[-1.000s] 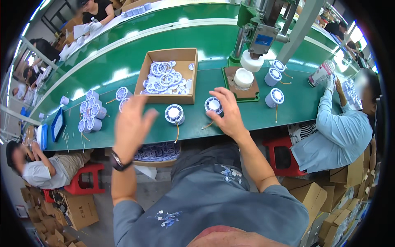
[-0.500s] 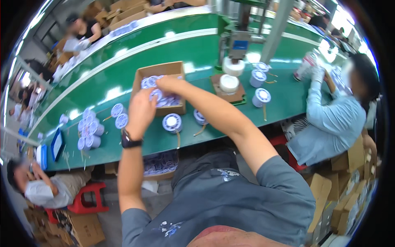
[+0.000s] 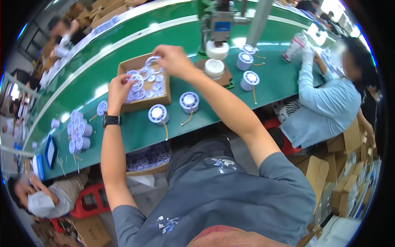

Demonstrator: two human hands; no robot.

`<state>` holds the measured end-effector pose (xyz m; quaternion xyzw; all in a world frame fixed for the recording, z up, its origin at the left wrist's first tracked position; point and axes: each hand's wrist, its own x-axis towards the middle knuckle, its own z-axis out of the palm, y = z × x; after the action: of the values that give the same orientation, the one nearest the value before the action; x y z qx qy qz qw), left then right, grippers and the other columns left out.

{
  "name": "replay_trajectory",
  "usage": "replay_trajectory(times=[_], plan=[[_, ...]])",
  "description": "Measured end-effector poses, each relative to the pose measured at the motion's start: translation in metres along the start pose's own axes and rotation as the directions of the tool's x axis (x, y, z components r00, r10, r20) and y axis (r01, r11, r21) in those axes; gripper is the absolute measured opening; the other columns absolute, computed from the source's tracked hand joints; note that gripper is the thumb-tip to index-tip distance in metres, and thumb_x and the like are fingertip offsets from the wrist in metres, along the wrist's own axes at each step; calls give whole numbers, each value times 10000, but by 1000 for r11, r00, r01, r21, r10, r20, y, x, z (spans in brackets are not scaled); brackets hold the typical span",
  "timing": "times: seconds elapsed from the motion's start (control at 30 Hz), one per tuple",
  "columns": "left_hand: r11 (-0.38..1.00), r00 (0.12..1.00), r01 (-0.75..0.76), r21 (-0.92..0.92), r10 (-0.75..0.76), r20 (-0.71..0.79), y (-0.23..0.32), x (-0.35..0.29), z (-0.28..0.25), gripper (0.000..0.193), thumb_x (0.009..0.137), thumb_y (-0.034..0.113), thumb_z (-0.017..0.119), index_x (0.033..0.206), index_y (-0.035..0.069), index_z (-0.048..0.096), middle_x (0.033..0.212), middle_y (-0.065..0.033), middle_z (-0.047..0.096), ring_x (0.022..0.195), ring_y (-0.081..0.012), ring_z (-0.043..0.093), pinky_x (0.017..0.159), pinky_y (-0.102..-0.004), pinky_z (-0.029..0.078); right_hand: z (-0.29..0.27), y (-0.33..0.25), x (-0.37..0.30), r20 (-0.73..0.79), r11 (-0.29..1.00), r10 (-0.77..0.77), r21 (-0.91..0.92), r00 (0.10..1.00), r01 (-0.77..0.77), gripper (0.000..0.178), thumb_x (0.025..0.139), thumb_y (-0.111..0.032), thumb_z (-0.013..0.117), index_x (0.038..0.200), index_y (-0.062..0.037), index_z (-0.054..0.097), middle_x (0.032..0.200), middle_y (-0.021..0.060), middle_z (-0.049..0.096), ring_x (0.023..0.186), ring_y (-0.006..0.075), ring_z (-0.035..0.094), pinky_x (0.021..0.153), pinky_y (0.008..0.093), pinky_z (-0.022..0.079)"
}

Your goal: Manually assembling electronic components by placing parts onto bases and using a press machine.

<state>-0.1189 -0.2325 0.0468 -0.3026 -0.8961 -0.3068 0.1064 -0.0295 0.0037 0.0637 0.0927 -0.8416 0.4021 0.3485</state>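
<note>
A cardboard box [image 3: 158,101] on the green table holds many loose lavender plastic rings and discs. Over its left side, my left hand [image 3: 118,91] pinches a lavender plastic ring [image 3: 137,82] between thumb and fingers. My right hand [image 3: 173,60] is above the box's far right corner, its fingers closed on another lavender ring [image 3: 152,61]. Just in front of the box stand two lavender spool-like cylinders, a left cylinder [image 3: 158,114] and a right cylinder [image 3: 189,101], each with a tan strip trailing from it.
Right of the box stands a press [image 3: 222,26] with a white round fixture [image 3: 214,68] under it. Finished-looking cylinders [image 3: 249,80] sit beyond it, and a stack of cylinders [image 3: 78,131] is at the left. A co-worker in a light blue shirt [image 3: 329,96] sits at the right.
My hands have moved apart from close together over the box; the right one is now at its far right corner. Rings now show in both hands. The whole view has shifted.
</note>
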Motion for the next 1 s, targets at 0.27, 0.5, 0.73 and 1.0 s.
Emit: replay_trajectory(times=[0.27, 0.5, 0.73, 1.0], plan=[[795, 937, 205, -571, -329, -121, 64, -107, -40, 205, 871, 77, 717, 1038, -39, 694, 756, -4, 645, 651, -53, 536, 570, -228, 433, -100, -33, -146, -64, 846, 495, 262, 867, -463, 216, 847, -7, 641, 1061, 13, 659, 866, 111, 704, 731, 171, 657, 661, 298, 512], [909, 927, 295, 293, -197, -320, 52, -186, 25, 192, 902, 148, 678, 1018, -4, 693, 1095, -129, 657, 960, -234, 594, 834, -356, 468, -79, -24, -195, -66, 876, 265, -400, 962, -269, 206, 823, -8, 646, 1027, -25, 661, 892, 93, 644, 800, 246, 602, 728, 345, 480], [949, 929, 303, 91, -273, -249, 43, -188, 8, 338, 851, 179, 718, 1136, 12, 648, 1222, -175, 592, 1150, -339, 528, 978, -424, 420, -84, -21, -198, -64, 852, 345, -397, 936, -341, 258, 794, -76, 680, 1050, -48, 666, 1033, 104, 627, 991, 305, 571, 873, 411, 442], [999, 997, 19, -30, -16, 75, 55, -188, 1, 531, 784, 155, 755, 1267, 21, 581, 1228, -171, 570, 1156, -373, 508, 1012, -468, 391, -90, -32, -194, 236, 901, 189, -427, 953, -73, 477, 750, -83, 721, 1215, -81, 616, 1276, 111, 567, 1179, 327, 509, 1016, 441, 376]])
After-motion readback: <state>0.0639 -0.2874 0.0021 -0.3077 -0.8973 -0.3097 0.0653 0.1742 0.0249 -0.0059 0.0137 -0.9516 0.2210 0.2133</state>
